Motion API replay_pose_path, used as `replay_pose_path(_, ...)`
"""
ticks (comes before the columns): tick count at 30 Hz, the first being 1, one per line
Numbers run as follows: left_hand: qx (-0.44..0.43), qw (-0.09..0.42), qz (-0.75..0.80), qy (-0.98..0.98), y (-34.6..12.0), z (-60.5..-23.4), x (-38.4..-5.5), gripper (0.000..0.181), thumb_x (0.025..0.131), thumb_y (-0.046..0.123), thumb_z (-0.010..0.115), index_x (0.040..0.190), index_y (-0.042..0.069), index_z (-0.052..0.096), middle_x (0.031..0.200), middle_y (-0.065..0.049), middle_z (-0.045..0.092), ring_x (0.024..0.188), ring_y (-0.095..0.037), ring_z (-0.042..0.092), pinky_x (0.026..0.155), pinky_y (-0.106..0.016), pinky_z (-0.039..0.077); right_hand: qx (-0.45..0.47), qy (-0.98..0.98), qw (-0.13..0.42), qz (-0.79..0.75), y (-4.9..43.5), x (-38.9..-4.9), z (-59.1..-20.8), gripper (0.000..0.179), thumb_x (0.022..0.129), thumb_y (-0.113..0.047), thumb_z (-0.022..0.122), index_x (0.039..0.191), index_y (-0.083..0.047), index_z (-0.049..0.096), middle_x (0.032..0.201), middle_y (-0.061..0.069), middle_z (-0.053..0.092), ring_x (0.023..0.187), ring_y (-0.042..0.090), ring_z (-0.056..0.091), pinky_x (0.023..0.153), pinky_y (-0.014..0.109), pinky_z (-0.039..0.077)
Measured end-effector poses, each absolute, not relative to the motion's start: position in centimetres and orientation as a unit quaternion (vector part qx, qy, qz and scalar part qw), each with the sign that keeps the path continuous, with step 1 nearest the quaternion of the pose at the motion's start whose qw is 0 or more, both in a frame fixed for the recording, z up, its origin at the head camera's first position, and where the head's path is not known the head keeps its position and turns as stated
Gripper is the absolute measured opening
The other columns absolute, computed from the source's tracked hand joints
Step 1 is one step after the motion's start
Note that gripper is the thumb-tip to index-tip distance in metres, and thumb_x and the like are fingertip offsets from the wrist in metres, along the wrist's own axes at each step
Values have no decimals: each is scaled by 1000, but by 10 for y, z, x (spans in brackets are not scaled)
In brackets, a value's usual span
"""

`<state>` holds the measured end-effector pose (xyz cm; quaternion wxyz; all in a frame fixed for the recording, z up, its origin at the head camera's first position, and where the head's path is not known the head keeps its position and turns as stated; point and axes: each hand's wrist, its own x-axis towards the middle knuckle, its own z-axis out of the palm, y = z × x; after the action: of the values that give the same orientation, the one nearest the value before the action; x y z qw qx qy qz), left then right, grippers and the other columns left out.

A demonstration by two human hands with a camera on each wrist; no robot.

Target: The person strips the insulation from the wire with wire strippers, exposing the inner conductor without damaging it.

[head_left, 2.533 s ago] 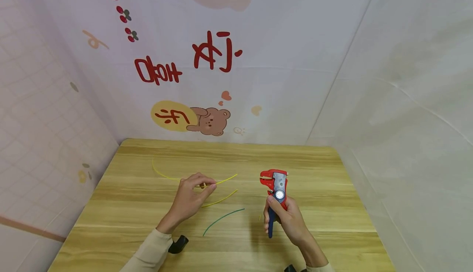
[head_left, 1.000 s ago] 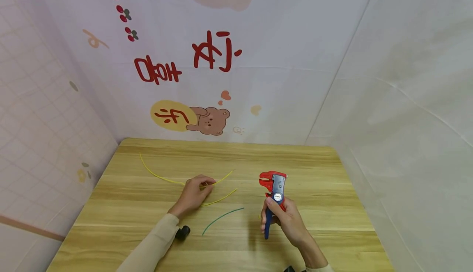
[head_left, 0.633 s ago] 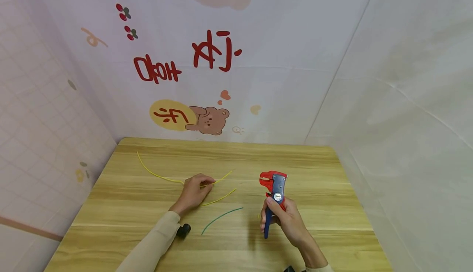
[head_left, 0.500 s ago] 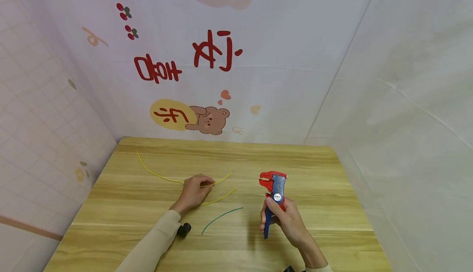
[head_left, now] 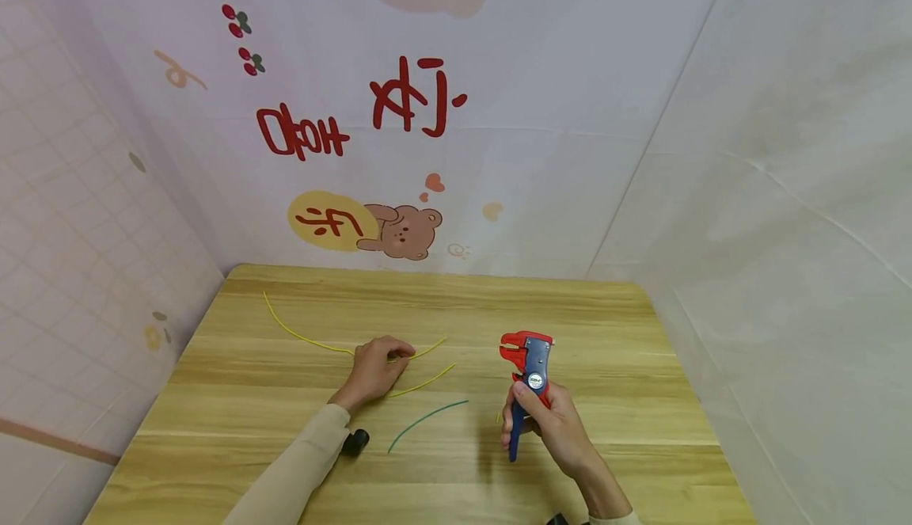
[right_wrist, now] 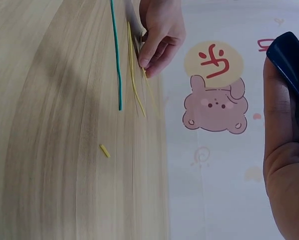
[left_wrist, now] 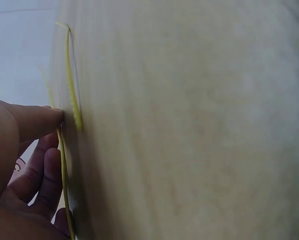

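My left hand [head_left: 374,368] is low over the table, pinching a long yellow wire [head_left: 431,347] between thumb and fingertips. That wire's other end [head_left: 292,333] curves off to the far left. In the left wrist view the pinched wire [left_wrist: 64,175] runs past my fingers. A shorter yellow wire [head_left: 426,383] lies just in front of the hand, and a green wire [head_left: 426,422] lies nearer to me. My right hand [head_left: 559,426] grips a red and blue wire stripper [head_left: 534,363] by its handles, above the table. The stripper's jaws point left, apart, with nothing between them.
On the wooden table [head_left: 620,351], a small yellow offcut [right_wrist: 104,150] lies beside my right hand. A patterned white cloth wall [head_left: 541,192] stands along the table's back edge, with further cloth walls at left and right.
My left hand has come down toward the table with the long yellow wire. Most recently the wire's right end has dipped slightly. My right hand and the wire stripper have hardly moved.
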<state>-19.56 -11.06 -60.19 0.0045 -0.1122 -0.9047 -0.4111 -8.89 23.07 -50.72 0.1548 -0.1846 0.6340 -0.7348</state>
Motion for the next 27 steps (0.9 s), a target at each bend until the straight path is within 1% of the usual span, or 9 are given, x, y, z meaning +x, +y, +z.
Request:
replay_pose_path(4, -116, 2, -414, -903, -111, -600, -195, 16, 101, 3, 81, 111, 14, 87, 108, -1, 84, 105, -28, 80, 97, -57, 41, -182, 636, 154, -734, 232, -88, -508, 40, 125, -16, 39, 111, 19, 53, 87, -3, 75, 76, 13, 81, 73, 45, 71)
replay_pose_path(9, -117, -8, -412, -903, -112, -599, -194, 16, 102, 6, 80, 115, 13, 87, 111, -3, 84, 108, -29, 77, 95, -53, 39, -175, 639, 154, -733, 233, -88, -508, 40, 125, -17, 39, 110, 18, 53, 87, -3, 75, 75, 13, 81, 74, 46, 71)
replay_pose_path(13, -117, -12, -413, -903, -111, -598, -192, 20, 102, 9, 80, 121, 12, 86, 114, -4, 84, 111, -31, 74, 97, -53, 39, -184, 635, 150, -735, 234, -87, -509, 40, 124, -15, 39, 110, 19, 53, 88, -3, 75, 76, 12, 80, 74, 46, 71)
replay_pose_path(15, -117, -14, -416, -902, -112, -598, -192, 23, 102, 10, 79, 124, 12, 85, 117, -5, 84, 115, -32, 74, 100, -56, 39, -189, 634, 148, -735, 234, -87, -509, 39, 124, -14, 38, 110, 20, 53, 88, -3, 75, 76, 12, 80, 74, 46, 71)
replay_pose_path(20, -116, -12, -416, -902, -114, -595, -189, 26, 103, 11, 78, 129, 12, 84, 126, -6, 83, 127, -37, 72, 114, -67, 38, -182, 638, 150, -733, 235, -86, -510, 40, 124, -16, 39, 111, 19, 53, 87, -3, 75, 75, 12, 80, 73, 46, 71)
replay_pose_path(22, -122, 1, -413, -903, -115, -592, -186, 26, 103, 10, 78, 129, 11, 84, 127, -6, 83, 128, -39, 72, 114, -69, 40, -179, 640, 149, -732, 236, -86, -510, 40, 125, -16, 39, 111, 19, 53, 87, -3, 75, 75, 13, 80, 73, 47, 71)
replay_pose_path(27, -146, 24, -407, -902, -116, -588, -181, 27, 102, 7, 81, 129, 7, 83, 129, -9, 82, 125, -37, 73, 113, -67, 48, -174, 639, 151, -734, 237, -86, -510, 42, 124, -16, 39, 112, 22, 50, 87, -3, 75, 75, 13, 80, 73, 47, 71)
